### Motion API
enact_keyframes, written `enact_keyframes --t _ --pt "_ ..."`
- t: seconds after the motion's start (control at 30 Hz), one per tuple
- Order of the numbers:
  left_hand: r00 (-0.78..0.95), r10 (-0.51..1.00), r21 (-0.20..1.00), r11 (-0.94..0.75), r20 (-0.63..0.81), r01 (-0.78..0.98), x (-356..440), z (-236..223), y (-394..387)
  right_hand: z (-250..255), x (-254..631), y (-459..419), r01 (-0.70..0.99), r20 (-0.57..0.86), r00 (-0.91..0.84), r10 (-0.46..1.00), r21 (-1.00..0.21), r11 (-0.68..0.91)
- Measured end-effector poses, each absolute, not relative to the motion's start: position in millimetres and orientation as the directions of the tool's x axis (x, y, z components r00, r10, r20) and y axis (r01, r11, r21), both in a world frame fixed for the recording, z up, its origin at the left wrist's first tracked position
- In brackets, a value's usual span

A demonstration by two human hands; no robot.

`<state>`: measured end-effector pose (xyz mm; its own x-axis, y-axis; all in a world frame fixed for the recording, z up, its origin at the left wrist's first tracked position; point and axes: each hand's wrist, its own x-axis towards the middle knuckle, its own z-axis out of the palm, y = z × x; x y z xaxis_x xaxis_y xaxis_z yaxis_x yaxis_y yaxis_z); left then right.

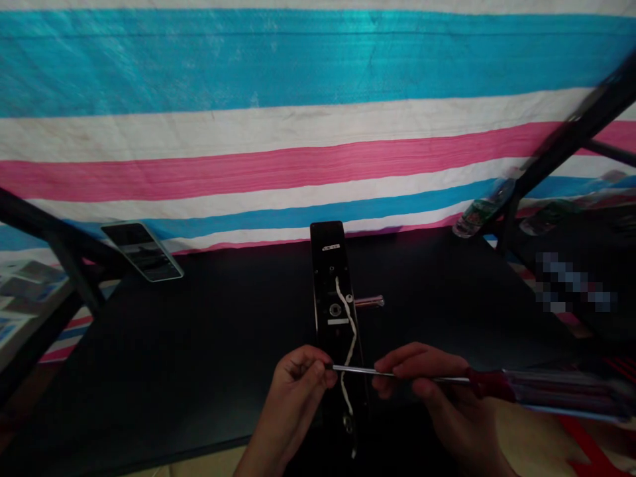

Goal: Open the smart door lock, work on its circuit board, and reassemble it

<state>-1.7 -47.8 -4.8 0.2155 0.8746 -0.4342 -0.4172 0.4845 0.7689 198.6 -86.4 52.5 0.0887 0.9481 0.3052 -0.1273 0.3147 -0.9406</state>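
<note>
My left hand (303,387) is closed in a pinch at the dark tip of a screwdriver (358,370); whether a small part sits on that tip I cannot make out. My right hand (442,391) grips the metal shaft, and the red and clear handle extends out to the right. Beneath both hands lies a long black door lock panel (325,265), its back facing up, with a shiny lever handle (368,302) sticking out to the right. A white cable (354,331) runs loosely along the panel, passing under the screwdriver shaft.
The black table (199,344) carries a phone (144,252) at its back left. A plastic bottle (479,211) leans at the back right by a dark metal frame (561,159). Behind hangs a striped tarp (298,73). Boxes (30,291) are stacked beyond the left edge.
</note>
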Motion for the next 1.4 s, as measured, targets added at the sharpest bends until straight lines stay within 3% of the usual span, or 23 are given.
enact_keyframes --t 0.27,0.4,0.53,0.67,0.87,1.1,1.4 --pt "0.027 0.939 0.902 0.337 -0.343 -0.271 -0.4 -8.5 -42.7 51.4 195.0 -83.6 -0.111 0.321 0.106 0.941 -0.937 0.332" --pt "-0.027 0.984 0.976 0.174 -0.179 -0.134 1.0 -14.8 -42.1 43.9 186.9 -78.6 -0.109 0.353 0.22 0.909 -0.917 0.383" --pt "-0.001 1.0 1.0 -0.029 0.029 -0.012 0.3 -14.7 -39.1 32.2 181.9 -76.6 -0.166 0.284 0.318 0.905 -0.923 0.348" --pt "0.045 0.991 0.992 -0.123 0.124 -0.013 -1.9 -21.5 -28.9 27.0 182.4 -71.8 -0.108 0.286 0.337 0.897 -0.935 0.338" --pt "-0.151 0.983 0.994 -0.104 0.101 -0.015 4.1 -53.4 -12.5 26.1 179.5 -45.6 0.083 0.412 0.266 0.871 -0.911 0.405" --pt "-0.026 0.999 0.996 0.037 -0.039 -0.084 19.2 -70.7 -17.9 6.5 183.4 -30.7 0.331 0.493 0.082 0.866 -0.833 0.443" --pt "-0.091 0.994 0.994 0.047 -0.056 -0.097 25.9 -71.8 -22.5 17.6 185.0 -21.5 0.506 0.479 -0.057 0.876 -0.742 0.439"
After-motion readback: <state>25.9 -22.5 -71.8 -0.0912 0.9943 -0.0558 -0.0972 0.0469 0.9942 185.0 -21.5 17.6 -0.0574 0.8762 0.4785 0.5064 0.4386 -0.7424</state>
